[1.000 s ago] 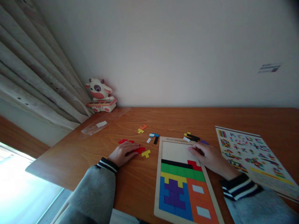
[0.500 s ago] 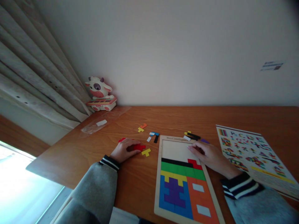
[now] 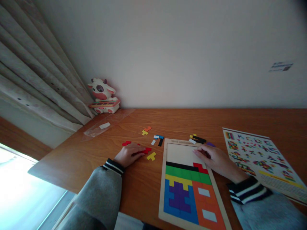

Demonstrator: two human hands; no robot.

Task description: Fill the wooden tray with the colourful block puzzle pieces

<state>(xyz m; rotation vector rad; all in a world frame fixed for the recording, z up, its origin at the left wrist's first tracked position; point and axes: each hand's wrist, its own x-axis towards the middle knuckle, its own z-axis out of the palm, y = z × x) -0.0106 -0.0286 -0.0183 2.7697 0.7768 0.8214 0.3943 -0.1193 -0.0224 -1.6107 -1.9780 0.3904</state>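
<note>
My left hand (image 3: 129, 154) rests on the table over some red pieces (image 3: 146, 150), its fingers bent and touching them; a yellow piece (image 3: 151, 156) lies just beside its fingertips. A wooden tray (image 3: 161, 191) is partly filled with coloured flat pieces, and its upper part shows bare wood. My right hand (image 3: 213, 158) lies over the tray's upper right edge, thumb and fingers close together; whether anything is between them is hidden. Below that hand, a red piece (image 3: 199, 166) sits in the tray next to a black strip (image 3: 181, 166).
Behind the tray lie black, white and yellow pieces (image 3: 199, 139). Blue, white and black ones (image 3: 160, 142) are at its left. A printed sheet (image 3: 263, 159) is on the right, a cow toy (image 3: 103, 95) and plastic bag (image 3: 96, 130) at the back left.
My left hand has shifted slightly right over the red pieces, and more of the red at its far side shows. The yellow piece beside it sits a little further right. My right hand looks almost unchanged.
</note>
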